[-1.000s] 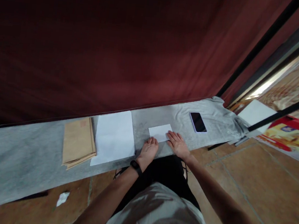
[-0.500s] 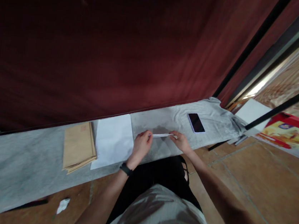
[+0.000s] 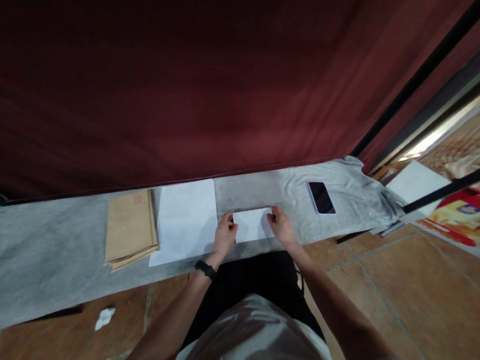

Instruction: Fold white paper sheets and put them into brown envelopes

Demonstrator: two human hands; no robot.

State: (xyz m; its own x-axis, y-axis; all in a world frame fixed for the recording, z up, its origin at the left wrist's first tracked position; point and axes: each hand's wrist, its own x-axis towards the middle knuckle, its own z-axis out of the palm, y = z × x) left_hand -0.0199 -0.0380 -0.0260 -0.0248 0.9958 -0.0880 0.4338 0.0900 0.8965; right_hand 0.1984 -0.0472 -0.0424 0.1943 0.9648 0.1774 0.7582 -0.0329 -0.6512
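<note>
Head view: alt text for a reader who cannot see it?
Left hand and right hand hold a small white paper by its ends on a grey cloth. To its left lie a larger white sheet and brown envelopes; to its right, a phone.

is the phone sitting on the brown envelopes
No, the phone lies on the grey cloth, well to the right of the brown envelopes.

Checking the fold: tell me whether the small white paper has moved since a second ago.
Yes. The small white paper was lifted, and now sits slightly nearer the person, judged against the phone.
</note>
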